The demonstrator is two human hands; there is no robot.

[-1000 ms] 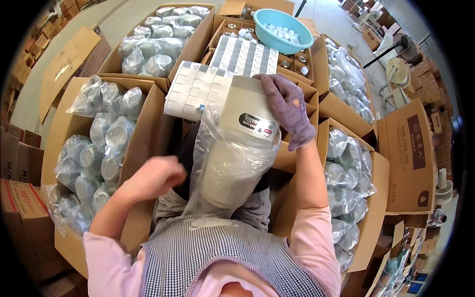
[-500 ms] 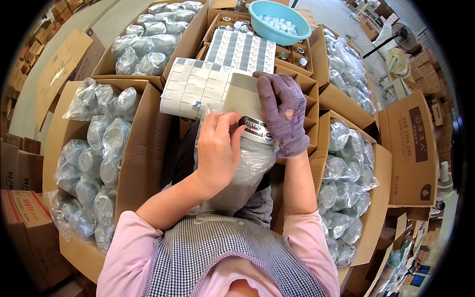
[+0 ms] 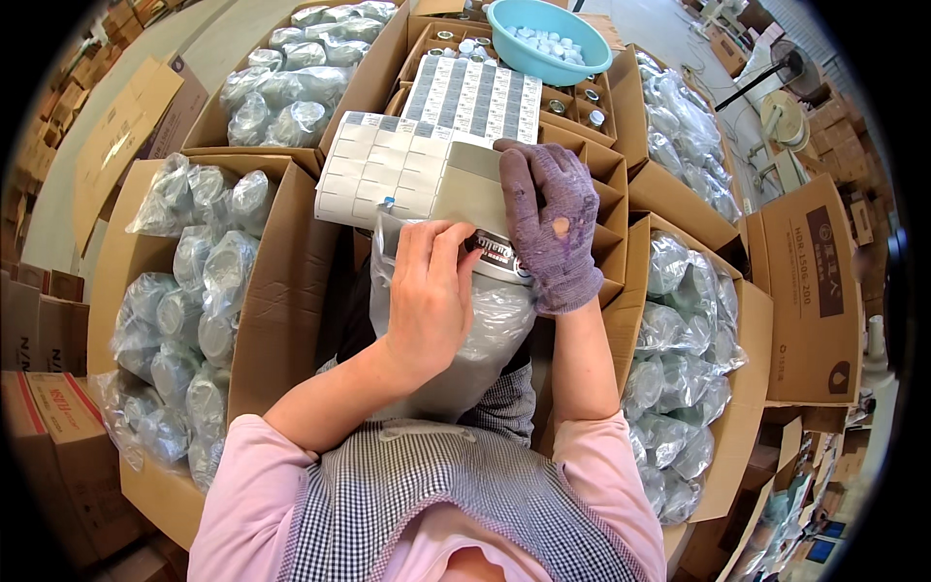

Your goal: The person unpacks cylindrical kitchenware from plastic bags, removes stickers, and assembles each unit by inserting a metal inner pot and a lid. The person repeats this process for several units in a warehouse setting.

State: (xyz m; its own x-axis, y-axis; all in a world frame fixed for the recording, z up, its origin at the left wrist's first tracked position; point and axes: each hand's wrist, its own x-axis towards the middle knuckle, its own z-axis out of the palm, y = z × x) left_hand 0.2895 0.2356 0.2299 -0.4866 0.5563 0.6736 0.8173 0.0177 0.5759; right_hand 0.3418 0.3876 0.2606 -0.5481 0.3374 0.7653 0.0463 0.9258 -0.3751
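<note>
A grey-beige cylinder (image 3: pixel 472 184), whose exact kind I cannot make out, leans away from my lap with its lower part in a clear plastic bag (image 3: pixel 475 335). A white label with a dark oval (image 3: pixel 497 252) lies across it near the bag's rim. My bare left hand (image 3: pixel 427 291) has its fingers bent, thumb and fingertips closed at the label's left end. My right hand (image 3: pixel 555 223), in a worn purple-grey glove with a hole at the back, wraps round the cylinder's right side. Behind the cylinder lies a sheet of white labels (image 3: pixel 373 170).
A grey-and-white printed sheet (image 3: pixel 470 97) rests over a divided carton (image 3: pixel 611 204). Beyond it, a light blue basin (image 3: pixel 553 63) holds small white pieces. Cartons of plastic-wrapped items stand at left (image 3: pixel 262 291) and right (image 3: pixel 713 485). A black fan (image 3: pixel 790 63) stands at the far right.
My left fingertips have shifted slightly along the label's left end. The bag's edge now stands out farther left of my left hand. My right hand keeps its hold, barely moved.
</note>
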